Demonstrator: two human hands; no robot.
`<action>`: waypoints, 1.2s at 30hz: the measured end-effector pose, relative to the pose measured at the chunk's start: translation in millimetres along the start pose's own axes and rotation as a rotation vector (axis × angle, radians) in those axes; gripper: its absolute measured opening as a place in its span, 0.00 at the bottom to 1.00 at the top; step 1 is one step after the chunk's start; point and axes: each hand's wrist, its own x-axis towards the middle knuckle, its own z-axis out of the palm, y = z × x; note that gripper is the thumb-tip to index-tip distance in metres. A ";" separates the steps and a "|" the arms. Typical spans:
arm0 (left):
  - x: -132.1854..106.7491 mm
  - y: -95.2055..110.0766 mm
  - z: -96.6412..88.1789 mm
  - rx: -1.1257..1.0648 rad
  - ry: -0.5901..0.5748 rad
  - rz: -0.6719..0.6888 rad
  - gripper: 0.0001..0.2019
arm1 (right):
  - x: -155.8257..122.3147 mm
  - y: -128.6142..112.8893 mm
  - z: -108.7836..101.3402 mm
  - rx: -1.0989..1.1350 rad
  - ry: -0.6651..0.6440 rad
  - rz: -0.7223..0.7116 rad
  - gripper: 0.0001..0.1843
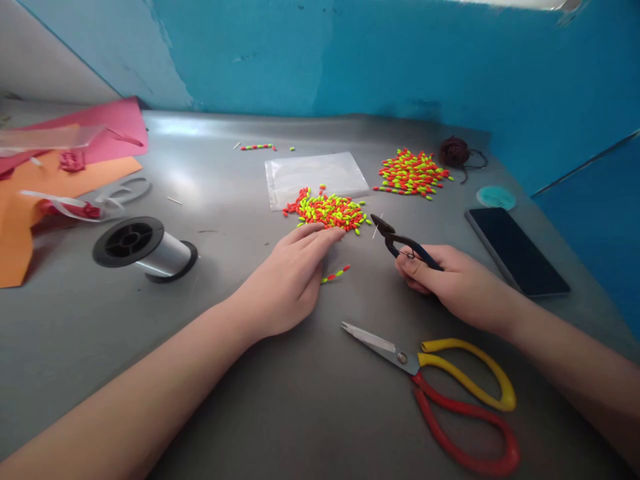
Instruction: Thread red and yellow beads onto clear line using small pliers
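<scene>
The right hand's fingers close around dark-handled metal pliers, probably stiff: grasp both handles. The left hand's fingers extend beside heaped red and yellow-green oval beads on the grey counter; their grip is unclear. Beads seem light, slippery: pinch singly.

Craft workspace with beads, scissors

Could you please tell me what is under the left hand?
A short row of red and yellow-green beads shows beside the left hand; whatever lies directly beneath it is covered.
</scene>
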 end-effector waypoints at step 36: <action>6.3 -6.1 -0.1 0.015 0.102 0.092 0.18 | 0.3 -4.6 0.8 -0.010 0.015 -0.027 0.26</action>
